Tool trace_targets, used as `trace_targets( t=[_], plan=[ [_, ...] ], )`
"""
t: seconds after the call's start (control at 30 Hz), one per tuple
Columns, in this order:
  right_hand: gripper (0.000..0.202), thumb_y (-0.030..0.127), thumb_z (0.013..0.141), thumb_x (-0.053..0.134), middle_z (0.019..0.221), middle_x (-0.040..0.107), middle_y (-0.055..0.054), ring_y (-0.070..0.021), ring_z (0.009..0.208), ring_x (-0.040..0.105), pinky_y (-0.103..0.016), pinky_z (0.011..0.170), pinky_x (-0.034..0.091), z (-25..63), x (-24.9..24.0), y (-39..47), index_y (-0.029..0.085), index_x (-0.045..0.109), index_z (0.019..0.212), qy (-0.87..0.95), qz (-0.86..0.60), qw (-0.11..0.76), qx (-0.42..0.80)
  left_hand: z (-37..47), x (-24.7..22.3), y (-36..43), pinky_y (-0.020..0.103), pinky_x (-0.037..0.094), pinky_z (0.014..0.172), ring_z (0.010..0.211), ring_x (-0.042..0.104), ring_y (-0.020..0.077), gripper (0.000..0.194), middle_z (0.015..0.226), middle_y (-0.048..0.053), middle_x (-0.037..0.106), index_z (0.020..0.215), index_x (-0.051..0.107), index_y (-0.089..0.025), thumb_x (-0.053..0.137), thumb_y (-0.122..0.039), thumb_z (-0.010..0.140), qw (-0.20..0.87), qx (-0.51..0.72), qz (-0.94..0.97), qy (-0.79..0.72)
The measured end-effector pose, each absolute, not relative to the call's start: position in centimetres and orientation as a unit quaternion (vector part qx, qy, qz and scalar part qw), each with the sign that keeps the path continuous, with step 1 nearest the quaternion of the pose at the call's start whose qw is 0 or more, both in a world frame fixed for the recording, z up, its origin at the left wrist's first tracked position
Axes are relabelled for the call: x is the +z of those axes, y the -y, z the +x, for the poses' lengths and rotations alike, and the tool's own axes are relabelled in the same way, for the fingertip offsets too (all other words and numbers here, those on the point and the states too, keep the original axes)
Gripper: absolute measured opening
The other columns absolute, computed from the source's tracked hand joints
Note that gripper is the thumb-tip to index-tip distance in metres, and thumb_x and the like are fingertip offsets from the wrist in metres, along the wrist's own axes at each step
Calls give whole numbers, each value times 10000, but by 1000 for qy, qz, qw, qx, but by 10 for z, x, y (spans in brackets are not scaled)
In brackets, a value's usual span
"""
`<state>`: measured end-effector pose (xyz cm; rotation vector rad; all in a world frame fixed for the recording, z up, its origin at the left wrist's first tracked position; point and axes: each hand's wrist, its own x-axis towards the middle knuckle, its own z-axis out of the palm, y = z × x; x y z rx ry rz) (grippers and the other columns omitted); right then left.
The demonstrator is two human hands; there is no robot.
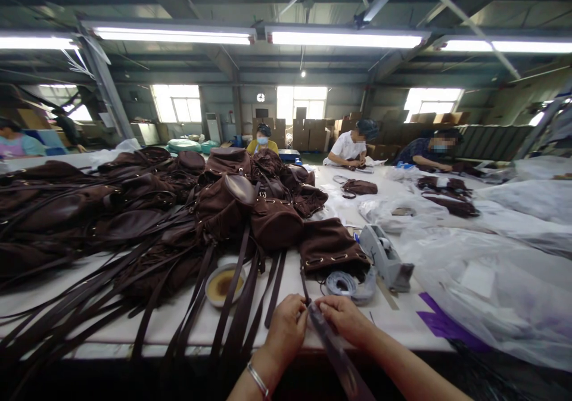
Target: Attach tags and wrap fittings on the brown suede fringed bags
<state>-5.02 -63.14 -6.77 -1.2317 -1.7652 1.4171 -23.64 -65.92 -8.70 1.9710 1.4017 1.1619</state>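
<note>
At the table's front edge, my left hand (288, 325) is closed, its fingertips pinching the narrow upper end of a dark brown strap (333, 350). My right hand (346, 319) pinches the same strap from the other side, close to the left fingertips. The wide part of the strap hangs down toward me, below the table edge. A thin dark strip runs from my fingertips up to a brown drawstring bag (333, 247) with metal eyelets, lying just beyond my hands. Whatever sits right between the fingertips is too small to make out.
Brown bags (223, 204) with long trailing straps are heaped at left. A bowl of yellowish paste (226, 283) stands among straps. Right of my hands are a tape roll (340, 283), a grey tape dispenser (385, 258) and clear plastic bags (473, 294). Several people sit across the table.
</note>
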Motion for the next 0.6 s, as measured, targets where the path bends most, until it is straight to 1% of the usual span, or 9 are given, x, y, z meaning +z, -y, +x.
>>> trace_targets(
  t=[0.07,0.13,0.27,0.3,0.37,0.43,0.47,0.53,0.6],
  plan=[
    [328,436,785,541,585,500,37,-113,498,437,-243,487,345,-49,-77,629,167,703,880,618,-478,272,561,-237,-85,653,329,538,810,853,652,193,169,861,59,683,760,636,-196,537,-85,840,229,414,714,-516],
    [342,423,762,563,576,492,42,-111,482,441,-239,471,347,-49,-85,626,163,702,935,599,-498,284,560,-238,-84,645,346,532,868,937,648,202,164,958,83,678,756,635,-191,545,-70,820,232,412,715,-515],
    [443,352,755,559,688,622,-4,-139,497,511,-272,479,423,-55,-87,619,168,685,1138,591,-532,304,525,-240,-80,629,380,481,1022,1136,595,217,154,1173,108,618,730,644,-181,590,-42,767,258,394,731,-494],
    [458,326,747,555,757,670,-27,-163,554,571,-299,531,479,-57,-84,617,176,686,1159,604,-529,308,511,-241,-79,626,373,484,1016,1115,600,210,154,1148,101,623,726,645,-181,592,-44,767,265,385,735,-491],
    [464,256,714,536,917,733,-62,-227,801,678,-371,769,554,-62,-75,613,191,712,1139,647,-499,323,477,-242,-79,621,347,501,973,1035,617,189,156,1069,83,636,717,644,-181,586,-45,767,271,373,741,-488],
    [479,193,668,499,1037,748,-70,-252,1069,658,-407,1024,468,-66,-67,610,195,744,1081,687,-455,338,455,-243,-80,619,321,511,918,966,622,178,159,1010,73,642,716,641,-179,576,-41,762,266,370,743,-490],
    [493,176,649,483,1066,750,-70,-251,1140,634,-414,1089,414,-67,-65,609,194,752,1061,697,-439,341,452,-243,-80,618,312,511,893,942,621,176,161,988,70,645,720,641,-177,568,-40,761,263,369,744,-491],
    [511,170,638,471,1056,756,-66,-250,1139,637,-423,1096,408,-69,-63,607,195,754,1062,700,-435,335,457,-244,-82,617,304,502,855,913,618,180,168,950,71,654,743,647,-173,546,-43,774,254,368,743,-499],
    [521,186,652,478,1001,762,-64,-251,986,682,-417,953,513,-69,-66,606,192,741,1102,681,-463,318,470,-244,-84,616,299,490,804,859,616,186,170,883,69,663,768,657,-168,527,-63,801,248,365,739,-509]
  ],
)
